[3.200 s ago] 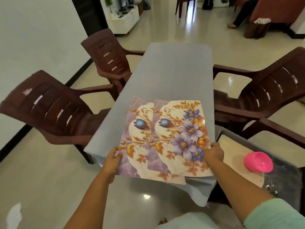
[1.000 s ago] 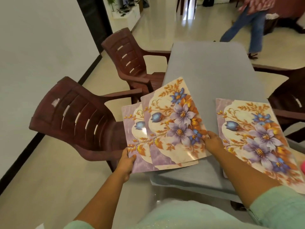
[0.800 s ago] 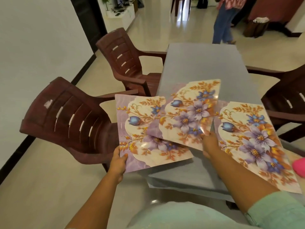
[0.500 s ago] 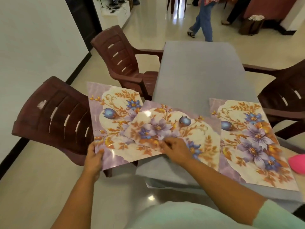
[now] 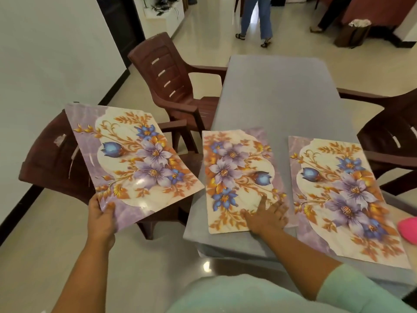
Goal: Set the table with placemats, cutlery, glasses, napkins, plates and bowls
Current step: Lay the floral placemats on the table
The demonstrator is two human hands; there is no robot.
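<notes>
The table's (image 5: 277, 96) far half lies free; brown chairs (image 5: 171, 86) crowd both long sides.

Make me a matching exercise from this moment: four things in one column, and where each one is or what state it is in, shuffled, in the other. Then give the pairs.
Things
1. left hand
2. right hand
3. right placemat
4. pink bowl

States
A. lies flat on the grey table, untouched
B. presses with straight fingers on the middle placemat
C. cut off by the right edge of the view
D. grips the corner of a placemat held in the air over a brown chair

Pairs: 1-D, 2-B, 3-A, 4-C
</notes>
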